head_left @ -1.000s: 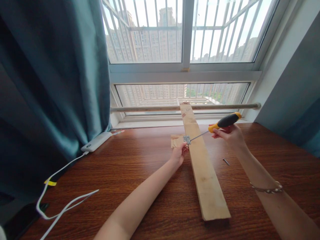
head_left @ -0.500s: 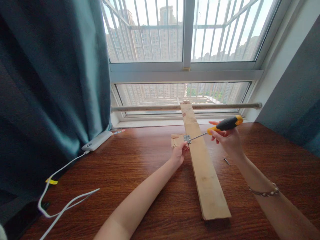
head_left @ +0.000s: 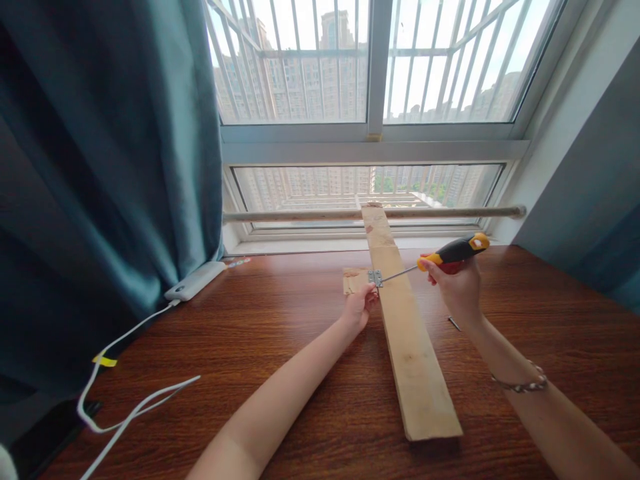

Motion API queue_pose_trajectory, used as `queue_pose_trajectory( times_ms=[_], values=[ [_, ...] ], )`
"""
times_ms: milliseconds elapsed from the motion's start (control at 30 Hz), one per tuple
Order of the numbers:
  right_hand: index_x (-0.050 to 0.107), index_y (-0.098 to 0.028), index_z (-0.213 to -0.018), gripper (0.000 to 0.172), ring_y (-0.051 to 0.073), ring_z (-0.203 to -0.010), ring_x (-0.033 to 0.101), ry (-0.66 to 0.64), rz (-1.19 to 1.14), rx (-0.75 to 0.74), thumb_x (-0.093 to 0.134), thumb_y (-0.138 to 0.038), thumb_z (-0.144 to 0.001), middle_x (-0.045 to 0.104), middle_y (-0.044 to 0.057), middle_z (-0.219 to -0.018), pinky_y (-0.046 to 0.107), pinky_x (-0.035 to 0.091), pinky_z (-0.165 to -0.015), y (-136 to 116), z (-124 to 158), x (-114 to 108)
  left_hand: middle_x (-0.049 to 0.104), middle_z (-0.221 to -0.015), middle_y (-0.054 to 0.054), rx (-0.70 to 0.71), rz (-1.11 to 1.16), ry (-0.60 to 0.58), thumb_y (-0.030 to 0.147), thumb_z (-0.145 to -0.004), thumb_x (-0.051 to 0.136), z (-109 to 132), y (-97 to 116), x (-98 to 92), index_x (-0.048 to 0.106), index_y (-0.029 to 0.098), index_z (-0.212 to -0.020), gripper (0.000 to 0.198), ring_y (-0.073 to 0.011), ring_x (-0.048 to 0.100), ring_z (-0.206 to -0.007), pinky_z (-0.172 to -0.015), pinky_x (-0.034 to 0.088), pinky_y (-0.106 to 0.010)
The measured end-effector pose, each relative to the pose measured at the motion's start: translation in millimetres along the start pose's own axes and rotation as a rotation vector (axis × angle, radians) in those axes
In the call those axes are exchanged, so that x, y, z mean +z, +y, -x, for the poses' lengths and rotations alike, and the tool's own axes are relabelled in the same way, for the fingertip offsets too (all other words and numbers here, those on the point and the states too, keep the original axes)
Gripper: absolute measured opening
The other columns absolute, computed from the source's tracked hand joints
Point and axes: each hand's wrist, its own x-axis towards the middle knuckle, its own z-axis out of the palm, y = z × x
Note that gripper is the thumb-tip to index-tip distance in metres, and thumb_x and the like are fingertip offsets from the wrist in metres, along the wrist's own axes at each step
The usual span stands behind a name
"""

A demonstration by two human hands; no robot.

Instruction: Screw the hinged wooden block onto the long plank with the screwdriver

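A long pale wooden plank [head_left: 407,340] lies on the dark wooden table [head_left: 280,347], running from the window toward me. A small wooden block [head_left: 353,279] sits against its left side, joined by a small metal hinge [head_left: 375,277]. My left hand [head_left: 359,308] pinches the block and hinge at the plank's left edge. My right hand [head_left: 457,287] is closed around a yellow-and-black screwdriver [head_left: 453,252]. Its shaft slants down to the left with the tip on the hinge.
A loose screw [head_left: 453,323] lies on the table right of the plank. A white power bank [head_left: 195,281] with white cables [head_left: 130,407] sits at the left by a teal curtain [head_left: 100,167]. A metal rail [head_left: 375,213] crosses the window behind.
My right hand has turned on the screwdriver handle, which has tilted a little to the right. The left hand and plank stay where they were.
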Motion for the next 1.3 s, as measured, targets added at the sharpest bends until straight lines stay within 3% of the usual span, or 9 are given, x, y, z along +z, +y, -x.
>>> queue_pose_trajectory(
  times_ms=[200, 367, 467, 700, 867, 1000, 1067, 1167, 1300],
  values=[
    [0.047, -0.019, -0.101, 0.054, 0.010, -0.046, 0.055, -0.158, -0.140, 0.082, 0.078, -0.038, -0.061, 0.069, 0.007, -0.093, 0.024, 0.046, -0.040, -13.5, -3.7, -2.7, 0.061, -0.061, 0.000, 0.001, -0.018, 0.010, 0.008, -0.066, 0.067, 0.4, 0.6, 0.5, 0.059, 0.012, -0.068, 0.010, -0.0069, 0.051, -0.049, -0.055, 0.042, -0.020],
    [0.046, -0.021, -0.106, 0.063, 0.014, -0.051, 0.060, -0.358, -0.227, 0.191, 0.081, -0.037, -0.056, 0.070, 0.006, -0.088, 0.028, 0.052, -0.049, -35.7, -9.3, -12.8, 0.062, -0.063, -0.001, -0.014, -0.010, -0.007, 0.009, -0.067, 0.066, -2.2, -0.9, -2.3, 0.061, 0.011, -0.071, 0.007, -0.0069, 0.051, -0.051, -0.056, 0.042, -0.020],
    [0.046, -0.022, -0.107, 0.065, 0.017, -0.057, 0.064, -0.414, -0.231, 0.219, 0.082, -0.037, -0.055, 0.070, 0.006, -0.088, 0.029, 0.054, -0.051, -40.6, -9.8, -16.7, 0.063, -0.065, -0.002, -0.011, -0.007, -0.011, 0.010, -0.067, 0.067, -3.4, -1.9, -3.2, 0.062, 0.011, -0.072, 0.007, -0.0071, 0.052, -0.051, -0.056, 0.042, -0.020],
    [0.059, -0.015, -0.084, 0.038, 0.018, -0.057, 0.064, -0.309, 0.031, 0.054, 0.074, -0.045, -0.065, 0.070, 0.011, -0.090, 0.033, 0.056, -0.055, -29.5, -4.5, -14.9, 0.064, -0.067, -0.002, 0.000, -0.025, -0.006, 0.011, -0.065, 0.068, -5.6, -3.3, -4.0, 0.062, 0.011, -0.073, 0.009, -0.0074, 0.051, -0.051, -0.056, 0.042, -0.020],
    [0.058, -0.016, -0.086, 0.041, 0.019, -0.053, 0.062, -0.099, 0.272, -0.066, 0.072, -0.050, -0.066, 0.069, 0.008, -0.076, 0.030, 0.051, -0.050, -20.5, 1.1, -12.1, 0.064, -0.067, -0.002, -0.001, -0.017, -0.001, 0.010, -0.066, 0.067, -3.6, -1.7, -3.3, 0.062, 0.012, -0.072, 0.009, -0.0079, 0.053, -0.052, -0.056, 0.043, -0.021],
    [0.055, -0.017, -0.083, 0.044, 0.018, -0.052, 0.060, 0.055, 0.278, -0.085, 0.076, -0.049, -0.061, 0.066, 0.005, -0.069, 0.028, 0.048, -0.047, -9.3, 4.0, -6.9, 0.063, -0.064, -0.002, -0.007, 0.003, -0.017, 0.008, -0.067, 0.065, -0.7, 0.2, -1.5, 0.062, 0.011, -0.069, 0.005, -0.0070, 0.052, -0.051, -0.055, 0.043, -0.020],
    [0.054, -0.017, -0.084, 0.043, 0.016, -0.049, 0.059, 0.046, 0.202, -0.048, 0.076, -0.048, -0.063, 0.065, 0.004, -0.068, 0.026, 0.046, -0.042, -7.3, 4.6, -4.1, 0.064, -0.065, -0.002, -0.004, 0.007, -0.023, 0.008, -0.068, 0.064, -0.8, 0.0, -1.5, 0.062, 0.011, -0.069, 0.004, -0.0068, 0.052, -0.050, -0.054, 0.043, -0.019],
    [0.055, -0.016, -0.090, 0.039, 0.014, -0.046, 0.057, -0.088, 0.019, 0.032, 0.072, -0.045, -0.069, 0.065, 0.004, -0.069, 0.023, 0.043, -0.037, -12.6, 4.0, -1.2, 0.066, -0.070, -0.004, -0.003, 0.010, -0.041, 0.008, -0.069, 0.064, -2.7, -1.4, -2.8, 0.064, 0.010, -0.073, 0.005, -0.0070, 0.053, -0.052, -0.054, 0.044, -0.019],
    [0.050, -0.018, -0.095, 0.045, 0.012, -0.046, 0.058, -0.260, -0.206, 0.118, 0.076, -0.040, -0.066, 0.068, 0.005, -0.082, 0.025, 0.050, -0.041, -25.8, -0.9, -3.7, 0.066, -0.070, -0.004, 0.005, 0.008, -0.048, 0.008, -0.068, 0.065, -4.9, -3.2, -5.1, 0.064, 0.009, -0.075, 0.007, -0.0066, 0.053, -0.052, -0.053, 0.043, -0.019]
  ],
)
